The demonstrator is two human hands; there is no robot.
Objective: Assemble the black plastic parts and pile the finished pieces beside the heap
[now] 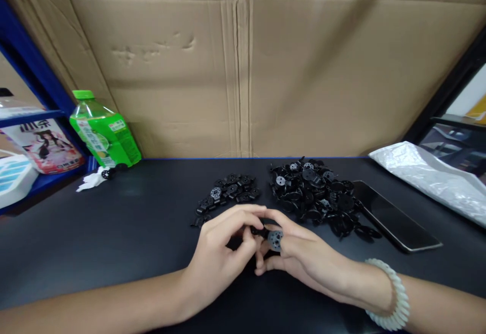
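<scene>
Near the front middle of the dark table, both hands meet around a small black plastic part with a round, perforated disc (275,240). My right hand (304,253), with a pale coiled band on its wrist, grips the disc between thumb and fingers. My left hand (228,243) pinches the narrow black end of the same part between thumb and fingertips. Fingers hide some of the part. Just beyond the hands lies a smaller group of similar black parts (231,190). A larger heap of black disc parts (315,192) is behind my right hand.
A dark phone (395,215) lies right of the heap, by a silvery plastic bag (429,174). At the left back stand a green bottle (106,134) and a blue shelf (56,169), with a crumpled white tissue (91,179) nearby. Cardboard (170,71) walls the back.
</scene>
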